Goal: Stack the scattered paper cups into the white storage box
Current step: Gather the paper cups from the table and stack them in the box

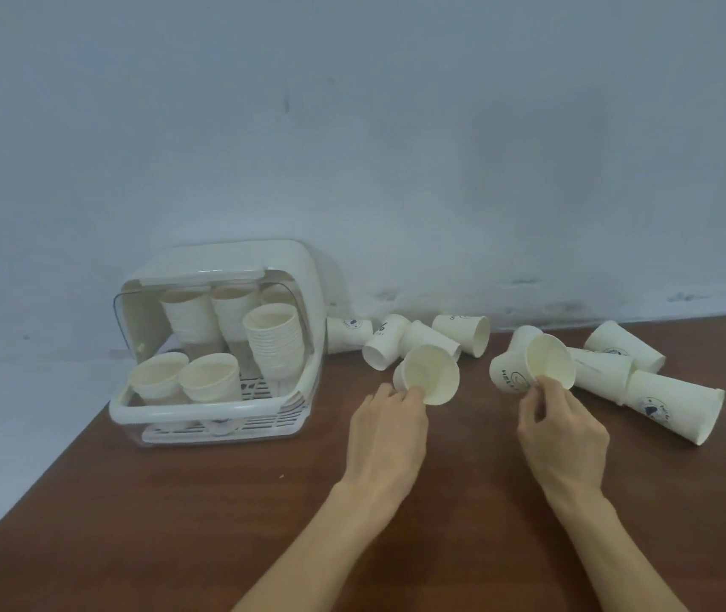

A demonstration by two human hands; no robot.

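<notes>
The white storage box (215, 410) stands open at the table's back left, with several stacks of paper cups (274, 342) inside. More white paper cups (463, 331) lie scattered on their sides to its right along the wall. My left hand (390, 428) pinches the rim of one cup (429, 375), whose mouth faces me. My right hand (562, 430) pinches the rim of another cup (546, 357), tilted with its mouth toward me. A larger lying stack of cups (675, 406) reaches out to the far right.
The brown wooden table (220, 514) ends at a left edge that runs diagonally below the box. A pale blue-grey wall (352, 148) rises directly behind the box and the cups.
</notes>
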